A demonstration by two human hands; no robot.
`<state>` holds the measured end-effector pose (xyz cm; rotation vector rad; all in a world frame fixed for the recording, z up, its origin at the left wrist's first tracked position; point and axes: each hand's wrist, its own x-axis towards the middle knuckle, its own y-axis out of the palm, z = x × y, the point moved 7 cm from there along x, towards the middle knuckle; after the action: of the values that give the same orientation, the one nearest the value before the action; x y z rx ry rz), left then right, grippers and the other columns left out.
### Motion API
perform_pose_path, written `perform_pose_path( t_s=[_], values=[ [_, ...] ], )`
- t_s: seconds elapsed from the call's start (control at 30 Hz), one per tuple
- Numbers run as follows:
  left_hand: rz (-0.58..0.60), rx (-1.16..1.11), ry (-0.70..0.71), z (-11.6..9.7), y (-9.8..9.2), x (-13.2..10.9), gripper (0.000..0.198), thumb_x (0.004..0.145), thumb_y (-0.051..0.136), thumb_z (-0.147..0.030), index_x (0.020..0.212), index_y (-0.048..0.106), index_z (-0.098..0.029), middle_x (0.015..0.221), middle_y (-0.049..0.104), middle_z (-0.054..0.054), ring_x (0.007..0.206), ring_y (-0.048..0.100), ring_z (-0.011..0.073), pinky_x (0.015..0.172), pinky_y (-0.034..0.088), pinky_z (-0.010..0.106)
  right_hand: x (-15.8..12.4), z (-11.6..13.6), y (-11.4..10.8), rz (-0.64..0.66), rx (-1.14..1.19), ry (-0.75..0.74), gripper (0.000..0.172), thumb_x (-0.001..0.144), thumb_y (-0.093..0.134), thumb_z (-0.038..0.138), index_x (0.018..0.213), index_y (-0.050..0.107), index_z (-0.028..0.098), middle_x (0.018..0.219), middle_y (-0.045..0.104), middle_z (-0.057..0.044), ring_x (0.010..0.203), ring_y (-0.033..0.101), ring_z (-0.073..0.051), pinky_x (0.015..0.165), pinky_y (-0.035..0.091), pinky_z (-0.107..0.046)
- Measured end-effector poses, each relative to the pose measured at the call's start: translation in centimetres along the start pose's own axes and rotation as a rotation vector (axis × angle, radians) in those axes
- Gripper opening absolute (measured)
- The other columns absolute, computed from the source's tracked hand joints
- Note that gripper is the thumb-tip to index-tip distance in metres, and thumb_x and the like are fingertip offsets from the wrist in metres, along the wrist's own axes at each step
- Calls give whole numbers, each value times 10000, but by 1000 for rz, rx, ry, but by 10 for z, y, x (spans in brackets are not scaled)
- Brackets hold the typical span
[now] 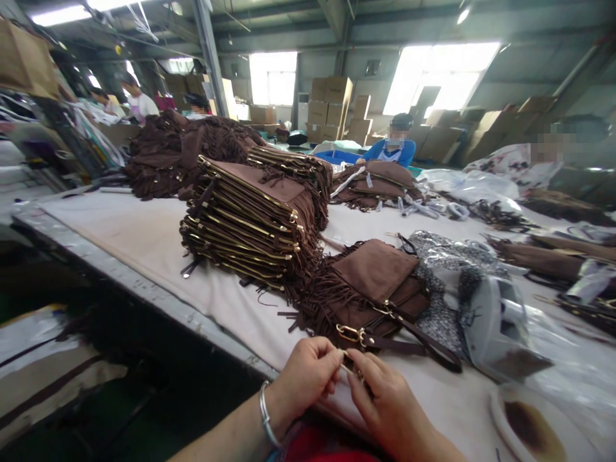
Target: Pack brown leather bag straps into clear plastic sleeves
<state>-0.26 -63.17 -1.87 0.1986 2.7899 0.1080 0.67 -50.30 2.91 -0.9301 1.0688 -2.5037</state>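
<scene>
My left hand point(310, 369), with a silver bangle at the wrist, pinches one end of a small gold-coloured metal piece point(347, 369) near the table's front edge. The fingers of my right hand point(385, 391) close on its other end and hide most of it, so its exact kind does not show. Just beyond my fingertips lies a dark brown strap point(394, 344) with a gold clasp point(350, 333). Behind it, fringed brown handbags point(375, 273) lie flat in a small pile. A taller stack of brown bags with gold zippers point(240, 224) stands to the left.
At right are a grey-white tape dispenser point(500, 321), clear plastic wrap point(572, 353) and a round white container point(500, 410) with brown stuff inside. More brown bags point(380, 179) lie farther back. Several people sit around the tables, one in blue point(407, 153). Cardboard boxes point(330, 106) stand behind.
</scene>
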Motion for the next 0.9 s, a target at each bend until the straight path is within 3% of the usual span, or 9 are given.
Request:
perform_pose_path(
  t_s=[0.1,0.17,0.33,0.5,0.67,0.9],
  values=[
    [-10,-9,-38,4,3,-1,299,843,550,-416,670,499,-177,533,523,-35,426,436,82,425,321,199,-3,2,3,4,-90,-87,281,928,413,159,1148,582,110,881,696,-116,759,677,-198,677,587,-296],
    [-35,119,29,-2,0,-4,327,882,507,-417,655,487,-184,540,516,-29,455,464,100,454,354,220,-3,-1,5,6,-107,-83,275,937,400,164,1142,572,99,828,675,-104,711,662,-191,650,583,-294],
    [-199,808,574,-34,-8,-15,187,937,476,-259,835,614,-183,836,609,44,794,572,172,725,450,296,0,-10,10,-6,-201,-70,259,960,405,193,1150,559,109,863,664,-101,754,660,-187,699,579,-289],
    [-177,1225,754,-22,1,-7,197,948,442,-176,816,588,-188,814,571,43,707,530,165,631,447,277,5,-1,17,20,-482,-195,262,935,399,120,1052,634,123,981,692,-134,801,656,-196,697,573,-280],
    [-159,1256,849,-19,4,-3,173,945,459,-176,815,573,-181,801,587,43,701,548,170,627,474,283,10,4,30,51,-788,-210,308,862,440,43,1077,653,101,984,705,-145,761,655,-199,612,570,-262],
    [-119,1033,932,-30,-1,-1,183,948,444,-164,870,608,-146,827,639,64,763,601,170,696,511,282,11,-1,44,87,-860,-208,342,868,419,30,1142,618,75,978,700,-151,776,665,-194,624,577,-254]
  ],
)
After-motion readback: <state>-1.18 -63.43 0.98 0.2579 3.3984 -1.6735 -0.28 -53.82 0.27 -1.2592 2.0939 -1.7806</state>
